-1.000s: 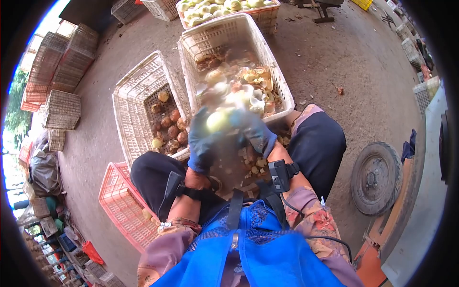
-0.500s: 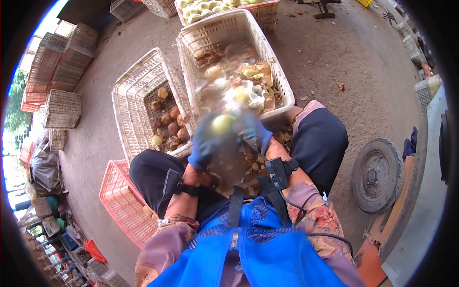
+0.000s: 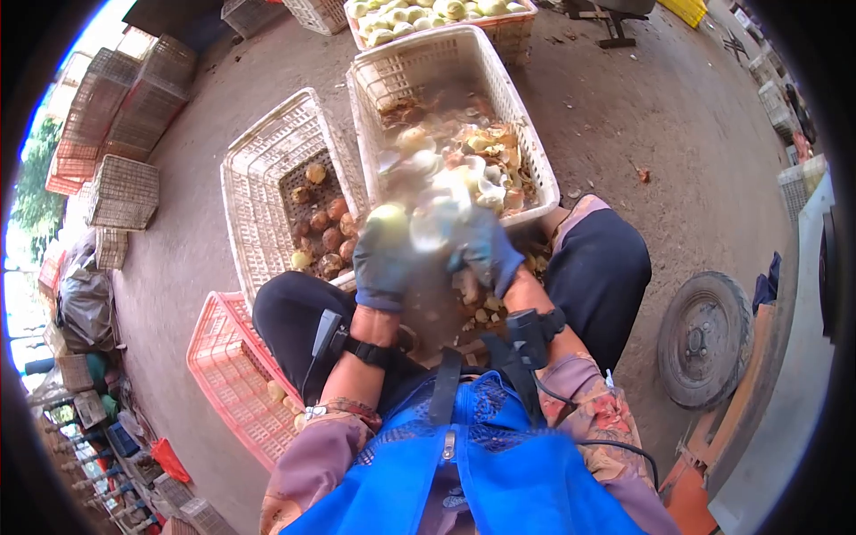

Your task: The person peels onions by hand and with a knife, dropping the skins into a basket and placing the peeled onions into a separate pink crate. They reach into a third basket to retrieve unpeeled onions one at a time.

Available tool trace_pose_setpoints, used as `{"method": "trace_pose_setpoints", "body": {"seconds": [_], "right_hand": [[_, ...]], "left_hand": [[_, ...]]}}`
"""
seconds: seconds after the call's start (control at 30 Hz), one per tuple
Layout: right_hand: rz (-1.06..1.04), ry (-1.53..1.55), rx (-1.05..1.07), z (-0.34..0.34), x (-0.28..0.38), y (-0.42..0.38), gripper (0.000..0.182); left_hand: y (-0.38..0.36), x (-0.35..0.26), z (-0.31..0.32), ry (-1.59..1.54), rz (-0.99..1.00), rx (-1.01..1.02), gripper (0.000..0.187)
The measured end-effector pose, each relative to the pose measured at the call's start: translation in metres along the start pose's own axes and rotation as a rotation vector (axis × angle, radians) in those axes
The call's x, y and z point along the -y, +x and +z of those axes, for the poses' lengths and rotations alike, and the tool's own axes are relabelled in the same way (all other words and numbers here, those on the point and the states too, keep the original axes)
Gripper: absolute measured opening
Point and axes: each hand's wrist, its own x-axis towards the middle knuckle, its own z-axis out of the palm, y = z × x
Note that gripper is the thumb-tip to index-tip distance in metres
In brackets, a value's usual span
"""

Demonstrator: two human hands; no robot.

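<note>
My left hand (image 3: 382,267), in a blue-grey work glove, is wrapped round a peeled pale-green onion (image 3: 388,219) at the near edge of the peel crate. My right hand (image 3: 489,254), gloved too, is to its right with curled fingers, smeared by motion; I cannot tell what it holds. Between the hands shows a blurred whitish onion layer (image 3: 430,234). Beyond them is a white plastic crate (image 3: 547,192) holding papery skins and onion layers (image 3: 490,152). At the left, a second white crate (image 3: 245,209) holds several brown unpeeled onions (image 3: 333,238).
Peeled onions fill a crate (image 3: 441,11) at the far end. A pink crate (image 3: 227,383) stands by my left leg. Onion scraps (image 3: 481,312) lie between my legs. A wheel (image 3: 704,334) is at the right; stacked crates (image 3: 125,192) stand at the left.
My left hand has moved up and slightly left with the onion, away from my right hand. A whitish layer now shows between them. The view has shifted a little.
</note>
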Motion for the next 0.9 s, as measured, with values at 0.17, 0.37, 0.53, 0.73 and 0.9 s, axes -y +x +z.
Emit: {"method": "trace_pose_setpoints", "body": {"seconds": [0.17,0.37,0.53,0.73,0.9], "right_hand": [[0.411,-0.26,-0.355,-0.022,-0.005,0.012,0.062],[0.673,-0.06,-0.186,-0.004,0.001,-0.001,0.053],[0.854,0.365,0.028,-0.012,0.03,-0.004,0.056],[0.472,-0.076,0.296,-0.027,0.068,0.013,0.051],[0.571,-0.051,0.027,-0.038,0.082,0.052,0.055]], "left_hand": [[0.002,-0.051,-0.052,-1.327,-0.397,-0.238,0.061],[-0.07,-0.095,-0.267,-0.81,0.165,-0.686,0.046],[-0.22,0.001,-0.394,-0.659,-0.313,-1.183,0.034],[-0.175,-0.036,-0.381,-0.761,-0.305,-1.139,0.059],[0.002,-0.053,-0.324,-0.299,-0.198,-0.437,0.047]]}}
